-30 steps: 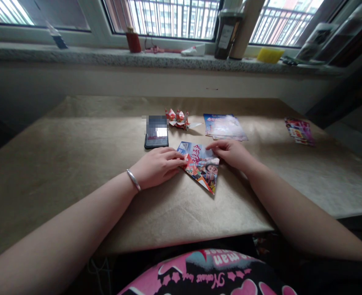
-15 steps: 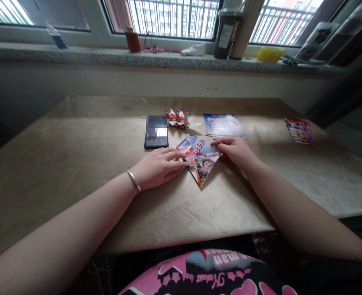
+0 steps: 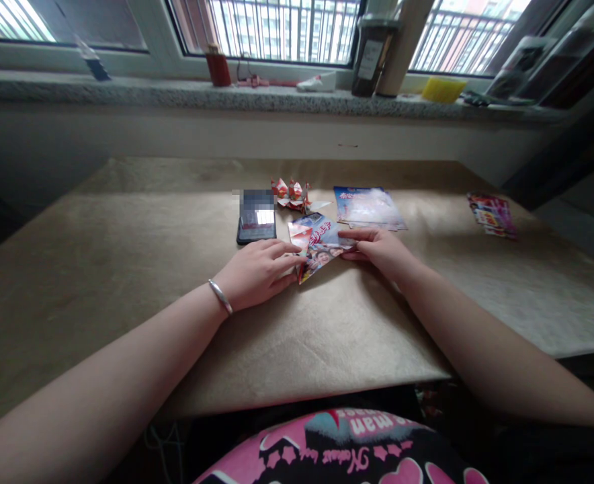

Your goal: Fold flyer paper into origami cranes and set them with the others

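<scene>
A folded sheet of printed paper (image 3: pixel 324 245), with blue, red and photo areas, lies slightly raised at the middle of the table. My right hand (image 3: pixel 377 250) pinches its right corner, fingers above and thumb on the near side. My left hand (image 3: pixel 264 269), a silver bangle on its wrist, rests on the tabletop with outstretched fingers touching the paper's left edge. Just beyond the paper stand red-and-white folded paper pieces (image 3: pixel 291 195). A dark phone (image 3: pixel 257 218) lies beyond my left hand. Several blue printed sheets (image 3: pixel 370 207) are stacked beyond my right hand.
Small colourful printed papers (image 3: pixel 492 215) lie at the right of the table (image 3: pixel 125 222). Along the stone windowsill (image 3: pixel 160 94) are a red bottle (image 3: pixel 218 67), a dark lidded jar (image 3: pixel 372 57) and a yellow item (image 3: pixel 443 89).
The folded paper has turned, its lower point swinging left and its right part lifting a little. My right hand has shifted slightly left with the corner; my left hand has barely moved.
</scene>
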Motion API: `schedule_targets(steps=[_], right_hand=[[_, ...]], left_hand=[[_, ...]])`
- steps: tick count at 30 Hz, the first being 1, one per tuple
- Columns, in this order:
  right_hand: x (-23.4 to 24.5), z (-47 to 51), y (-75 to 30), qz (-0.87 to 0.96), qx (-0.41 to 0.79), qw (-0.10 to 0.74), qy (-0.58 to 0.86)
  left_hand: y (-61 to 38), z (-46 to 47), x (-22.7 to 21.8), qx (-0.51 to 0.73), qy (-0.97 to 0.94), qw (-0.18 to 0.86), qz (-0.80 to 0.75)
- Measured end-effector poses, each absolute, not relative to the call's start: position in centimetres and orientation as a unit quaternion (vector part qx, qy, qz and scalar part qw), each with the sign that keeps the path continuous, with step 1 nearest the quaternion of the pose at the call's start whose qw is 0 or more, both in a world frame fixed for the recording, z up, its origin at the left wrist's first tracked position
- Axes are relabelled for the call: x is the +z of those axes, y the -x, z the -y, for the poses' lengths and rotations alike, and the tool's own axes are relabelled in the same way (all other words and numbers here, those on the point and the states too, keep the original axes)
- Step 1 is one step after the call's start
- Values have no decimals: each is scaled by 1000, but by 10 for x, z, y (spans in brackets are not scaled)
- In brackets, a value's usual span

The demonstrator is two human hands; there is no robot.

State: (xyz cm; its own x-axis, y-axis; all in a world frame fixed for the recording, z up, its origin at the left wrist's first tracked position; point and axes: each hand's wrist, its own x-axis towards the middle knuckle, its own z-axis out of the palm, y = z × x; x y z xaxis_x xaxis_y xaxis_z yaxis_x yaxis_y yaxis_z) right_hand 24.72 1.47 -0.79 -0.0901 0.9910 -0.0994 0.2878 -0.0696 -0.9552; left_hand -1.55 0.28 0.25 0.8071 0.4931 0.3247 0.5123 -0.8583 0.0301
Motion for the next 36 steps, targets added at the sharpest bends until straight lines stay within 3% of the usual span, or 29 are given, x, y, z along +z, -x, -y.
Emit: schedule_targets(steps=[21,36], right_hand=[[-3,-8,-260,886,91,179,419],[0,-7,-259,912,27,202,356]], left_hand=[[16,-4,1,-123,944,9,307],[17,-7,0,-138,953,-4,269]])
